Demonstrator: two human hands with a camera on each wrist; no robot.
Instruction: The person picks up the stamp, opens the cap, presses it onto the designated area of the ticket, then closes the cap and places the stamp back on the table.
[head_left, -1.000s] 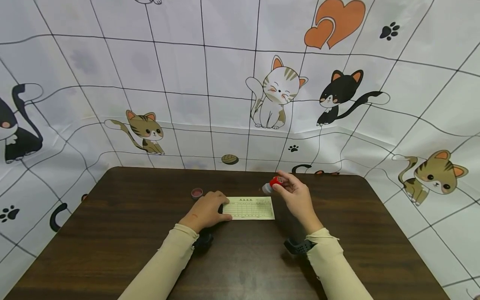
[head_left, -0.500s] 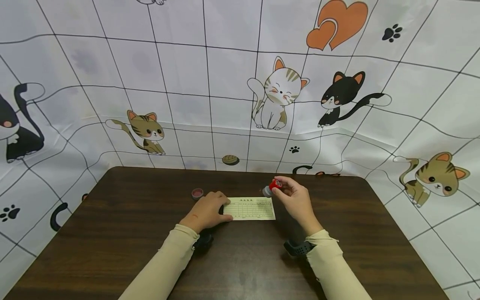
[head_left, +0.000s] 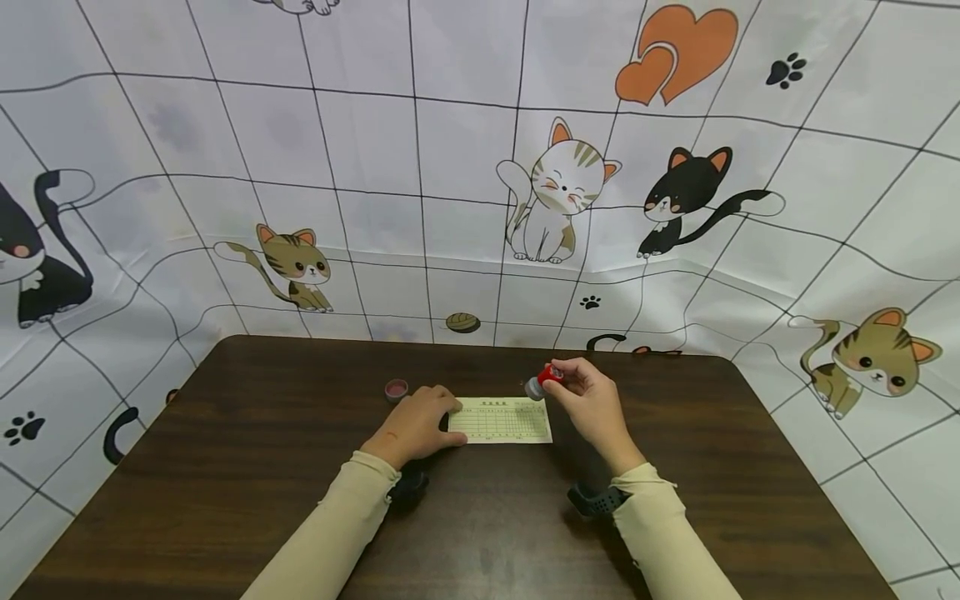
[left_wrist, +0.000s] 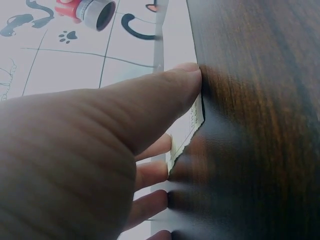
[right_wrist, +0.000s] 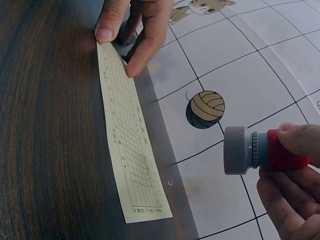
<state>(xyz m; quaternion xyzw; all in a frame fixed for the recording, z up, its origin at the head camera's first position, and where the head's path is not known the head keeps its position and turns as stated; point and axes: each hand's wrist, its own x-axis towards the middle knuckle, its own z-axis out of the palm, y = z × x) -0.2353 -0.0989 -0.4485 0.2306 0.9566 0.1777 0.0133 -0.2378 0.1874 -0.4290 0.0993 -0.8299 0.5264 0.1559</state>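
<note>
A pale yellow printed form [head_left: 501,421] with a ruled grid lies on the brown table. My left hand [head_left: 417,423] rests on its left end, thumb at the near edge and fingertips toward the far edge. The left wrist view shows a torn, ragged end of the form [left_wrist: 187,142] beside the thumb. In my right hand [head_left: 592,407], thumb and fingers pinch the red handle of a round stamp [right_wrist: 250,150]. The stamp is tilted above the form's far right corner, its grey base pointing left and down. In the right wrist view it is apart from the paper.
A small round cap-like piece [head_left: 396,389], reddish inside, sits on the table [head_left: 300,517] behind my left hand. A white cloth backdrop [head_left: 450,233] with cartoon cats and grid lines hangs beyond the table's far edge. Dark straps circle both wrists.
My right hand has come down slightly with the stamp, and its raised index finger has bent in toward the handle. The left hand and the form stay in place.
</note>
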